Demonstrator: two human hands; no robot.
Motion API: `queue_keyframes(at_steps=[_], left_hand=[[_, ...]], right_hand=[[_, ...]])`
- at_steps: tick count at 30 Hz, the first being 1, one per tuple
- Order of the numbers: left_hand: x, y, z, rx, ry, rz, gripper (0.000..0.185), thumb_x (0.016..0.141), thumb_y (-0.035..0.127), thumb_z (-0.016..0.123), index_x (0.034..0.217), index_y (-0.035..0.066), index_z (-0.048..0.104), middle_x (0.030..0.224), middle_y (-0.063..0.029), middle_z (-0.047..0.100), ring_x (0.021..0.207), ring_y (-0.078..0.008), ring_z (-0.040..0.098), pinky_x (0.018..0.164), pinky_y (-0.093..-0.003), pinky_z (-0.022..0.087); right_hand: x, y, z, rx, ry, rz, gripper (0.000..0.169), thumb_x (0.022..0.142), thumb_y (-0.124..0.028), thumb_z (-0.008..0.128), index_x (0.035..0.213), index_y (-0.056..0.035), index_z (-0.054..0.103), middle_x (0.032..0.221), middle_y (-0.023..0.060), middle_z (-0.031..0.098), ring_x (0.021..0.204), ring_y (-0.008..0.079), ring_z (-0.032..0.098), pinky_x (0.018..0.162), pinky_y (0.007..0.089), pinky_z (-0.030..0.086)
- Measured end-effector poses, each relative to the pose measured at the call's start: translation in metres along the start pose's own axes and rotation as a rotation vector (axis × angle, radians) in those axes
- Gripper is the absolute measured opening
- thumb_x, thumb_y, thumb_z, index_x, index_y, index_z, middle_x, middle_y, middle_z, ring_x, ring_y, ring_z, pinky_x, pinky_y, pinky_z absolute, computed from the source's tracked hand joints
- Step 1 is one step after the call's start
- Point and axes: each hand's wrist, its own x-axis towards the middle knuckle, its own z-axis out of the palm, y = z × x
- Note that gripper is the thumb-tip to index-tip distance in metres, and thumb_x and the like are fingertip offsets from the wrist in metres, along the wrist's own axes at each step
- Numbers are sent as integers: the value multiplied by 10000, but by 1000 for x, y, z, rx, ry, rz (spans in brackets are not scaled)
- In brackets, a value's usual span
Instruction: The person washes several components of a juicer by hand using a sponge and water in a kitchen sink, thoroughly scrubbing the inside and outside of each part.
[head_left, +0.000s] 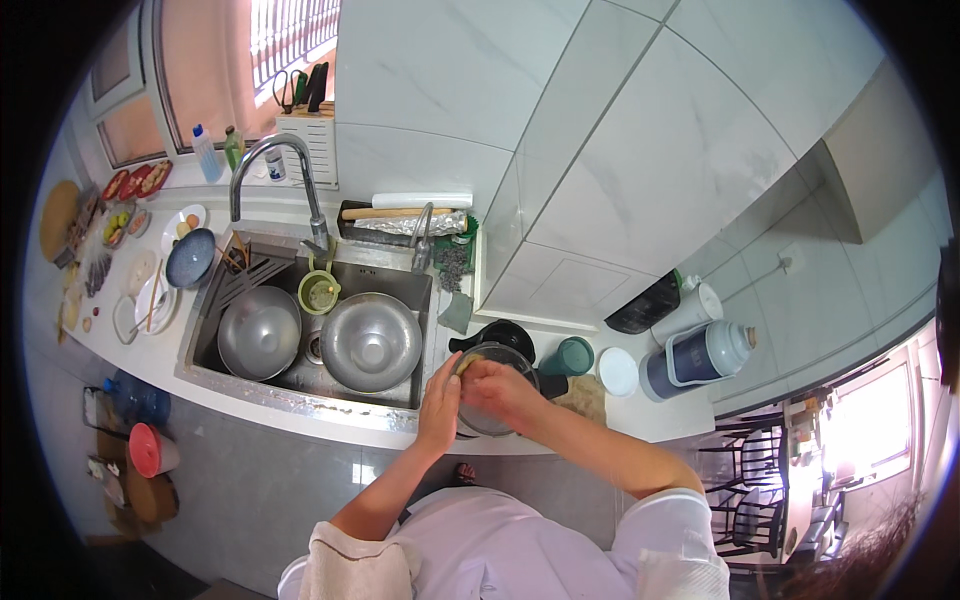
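Observation:
At the counter's front edge, right of the sink, my left hand (439, 409) grips the left rim of a clear round vessel (484, 421), a bowl or a lid. My right hand (506, 391), slightly blurred, reaches over its inside. A small yellowish piece (469, 363), perhaps a sponge, shows at the right fingertips against the inner rim. My right hand and forearm hide part of the vessel. Just behind it sits a black pan (506, 337) with a short handle. A teal cup (570, 355) stands to the right of both hands.
Two metal basins (371, 343) and a green strainer (319, 292) are in the steel sink (300, 394), under a tall faucet (285, 142). Rightward are a white lid (618, 372) and a blue thermos (694, 360). Plates and a blue bowl (191, 258) crowd the left counter.

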Motion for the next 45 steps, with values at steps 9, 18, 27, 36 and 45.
queue_keyframes(at_steps=[9, 18, 27, 36, 45], left_hand=[[1, -6, -2, -44, -25, -7, 485, 1086, 290, 372, 1490, 44, 479, 1461, -167, 516, 1372, -301, 454, 1168, -374, 307], [0, -9, -3, -7, -5, 2, 482, 1087, 300, 379, 1493, 61, 480, 1457, -174, 517, 1359, -305, 461, 1154, -378, 318], [1, -9, -2, -30, -21, -18, 509, 1109, 362, 341, 1504, 68, 471, 1480, -161, 502, 1376, -292, 446, 1161, -378, 310], [1, -12, -2, -12, -25, -3, 553, 1127, 381, 277, 1522, 24, 426, 1495, -157, 487, 1408, -258, 429, 1193, -366, 283], [2, -12, -1, 53, -40, 29, 590, 1127, 419, 252, 1530, 17, 404, 1487, -175, 487, 1415, -264, 430, 1201, -371, 268]], right_hand=[[43, 28, -9, 78, 4, 181, 293, 948, -105, 590, 1231, -38, 622, 1214, 68, 644, 1155, 200, 615, 1036, 388, 486], [12, -2, -25, 410, 166, 71, 270, 967, -68, 602, 1220, 26, 603, 1232, 129, 645, 1209, 263, 602, 1076, 416, 482], [-35, -21, 16, 161, 244, -248, 276, 988, -129, 600, 1229, 4, 617, 1198, 73, 654, 1183, 172, 596, 1030, 336, 475], [24, 1, -12, -704, -113, -19, 286, 951, -154, 577, 1180, 7, 633, 1042, 41, 627, 952, 129, 568, 872, 299, 473], [66, 25, -2, -1528, -516, 187, 298, 879, -128, 596, 1114, -7, 736, 1262, 228, 667, 1171, 374, 635, 989, 488, 490]])
